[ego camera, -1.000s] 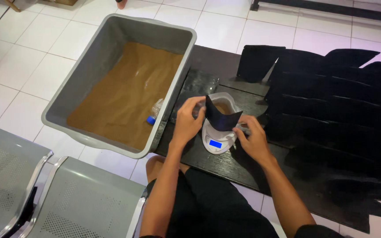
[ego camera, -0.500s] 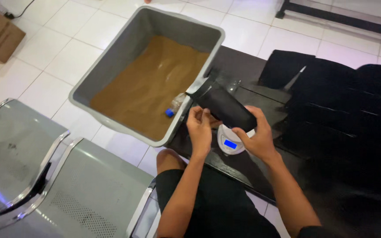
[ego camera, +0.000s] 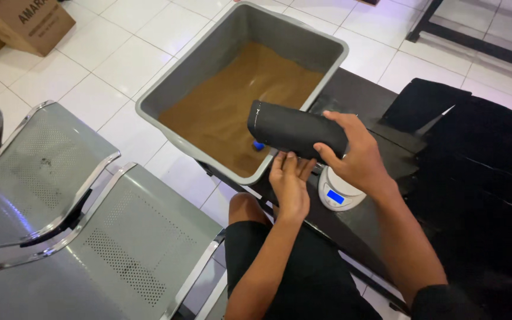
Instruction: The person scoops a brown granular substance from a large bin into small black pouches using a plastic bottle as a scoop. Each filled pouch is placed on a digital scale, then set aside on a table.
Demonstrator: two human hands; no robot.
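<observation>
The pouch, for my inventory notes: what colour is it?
Black pouch, seen best in the head view.

the black pouch (ego camera: pixel 294 130) looks like matt plastic or coated paper, smooth, with a faint sheen along its top edge; the right hand (ego camera: pixel 354 155) grips it and the left hand (ego camera: pixel 290 184) touches its underside. the grey tub (ego camera: pixel 179 89) at the far left is smooth matt plastic, and the brown powder (ego camera: pixel 232 101) in it looks fine and dry. the small scale (ego camera: pixel 338 192) is glossy white plastic with a lit blue screen. the counter (ego camera: pixel 357 98) is dark and matt. the stack of black pouches (ego camera: pixel 481 160) on the right is dull too. the seats (ego camera: pixel 90 237) on the near left are perforated grey metal with shiny chrome rails. the floor (ego camera: pixel 60 71) is glossy white tile. the cardboard box (ego camera: pixel 28 21) on the far left is plain matt brown.
</observation>
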